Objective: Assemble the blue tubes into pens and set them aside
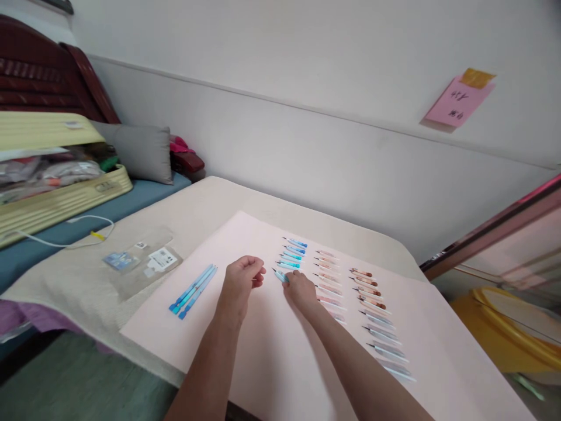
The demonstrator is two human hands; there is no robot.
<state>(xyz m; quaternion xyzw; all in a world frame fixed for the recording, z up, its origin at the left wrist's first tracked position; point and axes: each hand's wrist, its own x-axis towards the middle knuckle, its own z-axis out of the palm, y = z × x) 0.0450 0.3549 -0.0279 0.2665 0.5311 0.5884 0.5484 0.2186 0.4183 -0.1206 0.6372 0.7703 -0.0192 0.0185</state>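
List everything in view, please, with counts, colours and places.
Flat sheet: one, pale pink, centre
Slim pointed pens: many, blue, pink, brown, grey, columns on sheet
Long slender pens: several, blue, sheet's left
Soft cover: one, cream, beneath sheet
Plastic packets: about two, clear, left of sheet
Thin cable: one, white, far left
Ribbed case: one, pale yellow, far left
Plump pillow: one, grey, beside case
Carved headboard: one, dark red, upper left
Taped note: one, pink, on white wall
Rounded tub: one, yellow, far right
Left hand: one, bare, over sheet
Right hand: one, bare, touching blue pen
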